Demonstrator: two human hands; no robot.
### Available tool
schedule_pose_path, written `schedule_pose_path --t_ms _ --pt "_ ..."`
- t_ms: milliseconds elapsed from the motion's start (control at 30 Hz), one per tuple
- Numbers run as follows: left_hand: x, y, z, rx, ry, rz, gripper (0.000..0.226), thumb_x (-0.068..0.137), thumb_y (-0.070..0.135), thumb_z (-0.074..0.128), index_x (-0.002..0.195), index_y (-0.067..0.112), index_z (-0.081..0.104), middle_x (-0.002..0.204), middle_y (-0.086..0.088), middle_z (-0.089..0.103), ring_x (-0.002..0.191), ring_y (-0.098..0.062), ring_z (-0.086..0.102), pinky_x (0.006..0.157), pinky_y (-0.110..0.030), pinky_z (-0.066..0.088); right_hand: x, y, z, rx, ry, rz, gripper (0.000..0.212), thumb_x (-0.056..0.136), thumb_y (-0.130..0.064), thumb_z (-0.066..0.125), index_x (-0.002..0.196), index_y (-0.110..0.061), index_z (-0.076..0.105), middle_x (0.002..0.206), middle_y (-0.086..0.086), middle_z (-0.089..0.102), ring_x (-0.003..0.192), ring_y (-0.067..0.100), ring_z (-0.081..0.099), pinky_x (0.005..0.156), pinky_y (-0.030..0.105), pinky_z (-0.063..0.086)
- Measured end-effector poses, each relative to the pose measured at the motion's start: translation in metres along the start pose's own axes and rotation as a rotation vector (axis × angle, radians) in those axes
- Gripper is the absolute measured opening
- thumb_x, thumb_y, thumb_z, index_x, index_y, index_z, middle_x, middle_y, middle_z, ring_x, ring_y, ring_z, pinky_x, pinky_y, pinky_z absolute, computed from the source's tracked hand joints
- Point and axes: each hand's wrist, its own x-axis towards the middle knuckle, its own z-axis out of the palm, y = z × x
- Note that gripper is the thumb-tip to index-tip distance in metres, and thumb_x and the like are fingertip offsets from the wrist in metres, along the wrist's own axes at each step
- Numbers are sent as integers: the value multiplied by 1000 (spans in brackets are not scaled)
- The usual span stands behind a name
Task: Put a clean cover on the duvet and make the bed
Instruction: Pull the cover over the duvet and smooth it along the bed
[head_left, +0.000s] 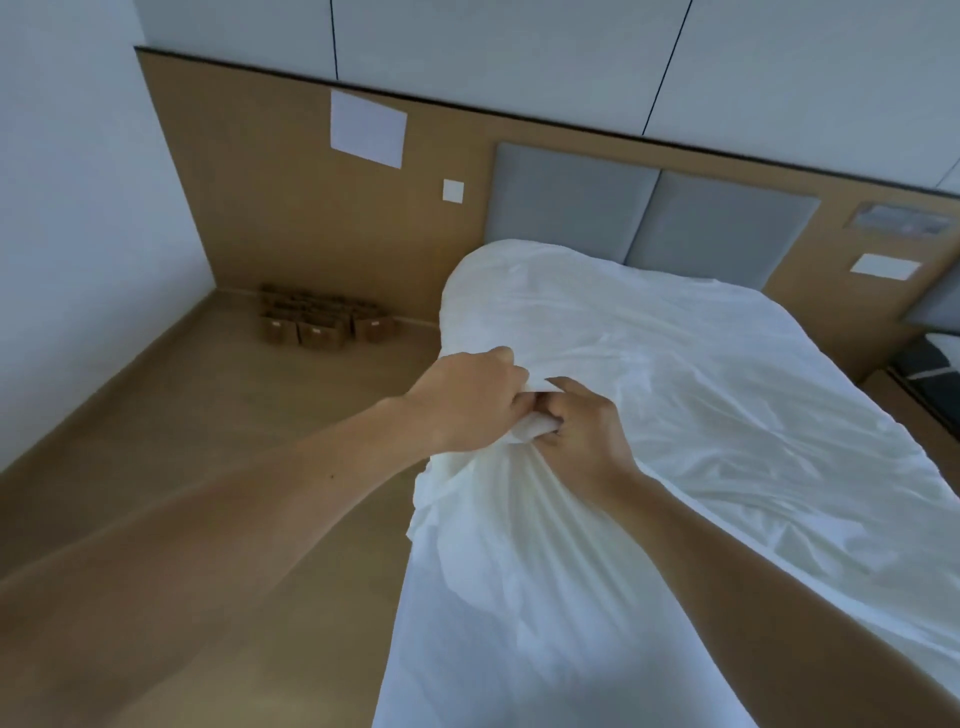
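A white duvet (675, 395) in its white cover lies spread over the bed, reaching up to the grey padded headboard (649, 218). At the bed's left edge the fabric is bunched into a gathered wad with folds fanning out below it. My left hand (467, 400) grips this wad from the left, fingers curled round it. Right beside it, my right hand (582, 421) pinches the same bunch, fingers tucked into the folds. The mattress beneath is hidden by the fabric.
A wooden floor (208, 467) runs along the bed's left side. Several small brown paper bags (317, 319) stand on the floor by the wooden wall panel (260, 182). A white wall (78, 208) closes the left. A dark bedside unit (930, 364) sits at far right.
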Motion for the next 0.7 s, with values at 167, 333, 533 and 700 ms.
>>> schedule_pose_path --t_ms 167,333,533,700 --pt "-5 0 9 143 83 -91 17 102 24 39 94 13 48 94 -4 53 82 -30 60 66 -38 43 13 4 12 -318 -122 14 21 76 -8 60 91 -14 75 74 -6 43 66 27 58 56 26 33" --pt "-15 -2 26 -441 230 -185 37 96 13 51 60 23 45 54 10 43 57 -11 40 53 -30 29 11 -7 5 -438 -250 115 27 91 -22 49 109 -22 70 89 -2 57 86 22 57 68 28 35" --pt "-21 -1 17 -606 -1 -171 26 88 27 64 87 5 51 71 7 49 64 -13 43 58 -28 34 15 -16 -11 -478 -357 67 24 91 -25 50 105 -20 69 97 0 65 91 23 60 69 28 35" --pt "-29 -19 26 -263 -5 -147 24 85 39 67 88 25 47 80 8 61 76 -19 60 62 -34 44 7 -17 -7 -486 -450 5 26 98 -34 54 112 -18 69 95 -3 53 92 18 51 76 30 43"
